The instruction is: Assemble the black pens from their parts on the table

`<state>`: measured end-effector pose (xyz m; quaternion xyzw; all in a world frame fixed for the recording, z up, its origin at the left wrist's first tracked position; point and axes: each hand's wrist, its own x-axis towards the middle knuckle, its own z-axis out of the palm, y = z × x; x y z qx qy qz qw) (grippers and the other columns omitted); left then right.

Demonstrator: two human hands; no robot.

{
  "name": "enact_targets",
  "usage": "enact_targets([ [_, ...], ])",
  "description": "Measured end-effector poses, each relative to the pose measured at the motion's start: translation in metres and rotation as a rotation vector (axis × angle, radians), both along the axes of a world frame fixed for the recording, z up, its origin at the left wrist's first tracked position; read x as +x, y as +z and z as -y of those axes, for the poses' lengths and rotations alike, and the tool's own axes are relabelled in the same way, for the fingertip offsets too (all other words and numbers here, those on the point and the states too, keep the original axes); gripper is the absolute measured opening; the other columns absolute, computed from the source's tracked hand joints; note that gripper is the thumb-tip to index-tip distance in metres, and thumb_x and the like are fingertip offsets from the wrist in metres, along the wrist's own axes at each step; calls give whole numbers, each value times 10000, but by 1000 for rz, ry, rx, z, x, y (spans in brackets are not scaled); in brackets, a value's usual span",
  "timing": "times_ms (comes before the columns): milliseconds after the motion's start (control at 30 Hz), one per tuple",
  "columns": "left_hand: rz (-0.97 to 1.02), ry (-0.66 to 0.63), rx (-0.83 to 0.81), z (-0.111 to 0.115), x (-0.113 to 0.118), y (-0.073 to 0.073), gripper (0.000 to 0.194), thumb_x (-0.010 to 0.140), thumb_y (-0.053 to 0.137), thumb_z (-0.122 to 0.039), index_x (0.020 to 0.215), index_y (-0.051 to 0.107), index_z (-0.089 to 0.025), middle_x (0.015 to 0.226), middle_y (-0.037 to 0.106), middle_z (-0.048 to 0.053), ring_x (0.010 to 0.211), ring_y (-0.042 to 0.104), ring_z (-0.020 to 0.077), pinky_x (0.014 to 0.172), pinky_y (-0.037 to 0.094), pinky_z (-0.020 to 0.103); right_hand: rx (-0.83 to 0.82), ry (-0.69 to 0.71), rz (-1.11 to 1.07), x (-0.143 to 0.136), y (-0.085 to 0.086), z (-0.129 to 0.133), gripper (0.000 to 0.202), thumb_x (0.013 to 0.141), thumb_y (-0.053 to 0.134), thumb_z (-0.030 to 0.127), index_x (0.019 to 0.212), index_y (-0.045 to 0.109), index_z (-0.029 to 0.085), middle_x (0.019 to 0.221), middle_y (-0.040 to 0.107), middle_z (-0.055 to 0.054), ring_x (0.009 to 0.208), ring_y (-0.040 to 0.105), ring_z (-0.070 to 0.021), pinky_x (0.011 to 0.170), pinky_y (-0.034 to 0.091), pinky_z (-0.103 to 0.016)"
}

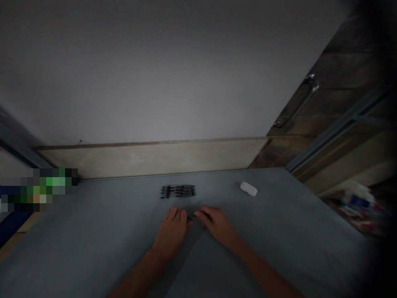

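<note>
My left hand (175,227) is closed around a dark pen (190,219), whose end shows at the fingertips on its right side. Just to the right, my right hand (214,221) is closed in a pinch near that end; what its fingers hold is too small and dim to make out. Beyond both hands, several dark pens (178,191) lie side by side in a row on the grey table (108,231). A small white oval object (248,188) rests farther right.
A pale wall (155,82) with a lower board (155,158) stands behind the table. At the right are a metal handle (299,105) and blurred plastic bags (359,205) beside the table's edge. A pixelated patch covers the far left.
</note>
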<state>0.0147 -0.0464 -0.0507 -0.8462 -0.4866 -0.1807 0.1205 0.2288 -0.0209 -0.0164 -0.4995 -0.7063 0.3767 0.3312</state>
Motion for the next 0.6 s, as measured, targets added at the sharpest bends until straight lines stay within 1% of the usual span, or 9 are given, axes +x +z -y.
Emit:
enact_targets([
  [67, -1, -27, 4, 1, 0, 1, 88, 1045, 855, -285, 1041, 772, -258, 938, 814, 26, 933, 790, 283, 827, 681, 382, 64, -1, 48, 0, -3, 2, 535, 1080, 619, 496, 587, 506, 322, 564, 632, -18, 570, 614, -237, 630, 461, -383],
  [167, 14, -70, 12, 3, 0, 6, 88, 1046, 856, -273, 1080, 775, -269, 930, 827, 10, 927, 802, 275, 827, 693, 366, 94, 0, 57, -1, -3, 4, 549, 1123, 553, 504, 596, 529, 348, 586, 676, -45, 590, 662, -267, 657, 505, -408],
  [200, 22, -72, 12, 3, -1, 7, 77, 1052, 845, -259, 1076, 774, -273, 919, 827, 9, 917, 805, 275, 815, 692, 362, 94, 2, 50, 0, -2, 5, 507, 1113, 575, 499, 631, 573, 342, 615, 707, -45, 607, 688, -272, 658, 518, -403],
  [267, 40, -46, 2, 3, -2, 11, 65, 1063, 813, -222, 1076, 776, -273, 909, 830, 22, 903, 812, 282, 781, 684, 357, 90, 10, 17, 0, 2, 5, 327, 1065, 662, 473, 782, 697, 314, 747, 806, -48, 696, 763, -283, 674, 558, -385],
  [333, 57, 3, -18, 3, -3, 14, 103, 1076, 770, -194, 1144, 787, -270, 933, 841, 47, 898, 819, 296, 740, 671, 360, 91, 11, -18, 1, 6, 6, 185, 1043, 700, 430, 923, 757, 301, 878, 866, -55, 799, 811, -292, 701, 593, -372],
  [367, 63, 27, -31, 2, -4, 15, 153, 1086, 741, -187, 1202, 791, -273, 950, 847, 58, 899, 821, 304, 724, 664, 365, 96, 16, -27, 1, 8, 6, 167, 1046, 696, 411, 938, 758, 300, 898, 870, -54, 817, 816, -289, 705, 598, -367],
  [433, 64, 57, -63, 3, -5, 16, 256, 1103, 686, -180, 1309, 787, -295, 984, 857, 70, 911, 827, 312, 711, 656, 373, 110, 30, -26, 1, 9, 7, 218, 1058, 667, 390, 869, 725, 297, 839, 835, -42, 774, 795, -275, 679, 588, -356],
  [500, 55, 61, -103, 3, -5, 15, 316, 1109, 652, -176, 1356, 784, -324, 1015, 867, 70, 933, 835, 312, 725, 658, 375, 114, 22, -27, 1, 8, 8, 239, 1057, 666, 391, 840, 695, 294, 789, 795, -29, 721, 765, -260, 655, 580, -350],
  [600, 52, 53, -162, 2, -7, 14, 328, 1108, 633, -165, 1341, 790, -336, 1038, 877, 59, 940, 844, 295, 732, 652, 358, 102, -37, -73, 1, 6, 7, 112, 1024, 728, 400, 974, 730, 300, 837, 811, -26, 746, 783, -268, 681, 621, -359],
])
